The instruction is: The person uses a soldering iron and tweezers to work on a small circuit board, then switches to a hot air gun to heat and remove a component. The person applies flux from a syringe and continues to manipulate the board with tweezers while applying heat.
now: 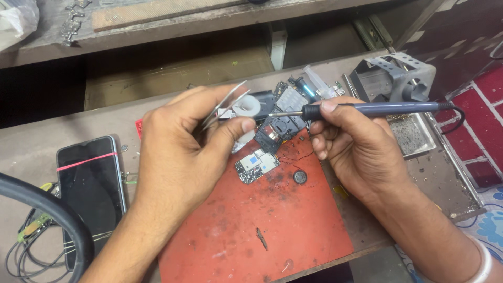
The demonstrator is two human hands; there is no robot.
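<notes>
My right hand (348, 149) grips a blue-handled soldering iron (377, 109) like a pen, its metal tip pointing left over a dark phone circuit board (280, 128). My left hand (186, 141) pinches metal tweezers (226, 102) between thumb and fingers, just left of a white spool (247, 106). A second small circuit board (257, 165) lies on the red work mat (262, 230) below the iron's tip. A small round part (299, 176) rests on the mat nearby.
A black phone (91, 183) with a pink rubber band lies at the left, beside a thick black cable (47, 209) and thin wires. A grey metal iron stand with a tray (406, 105) sits at the right. A wooden shelf (157, 21) runs along the back.
</notes>
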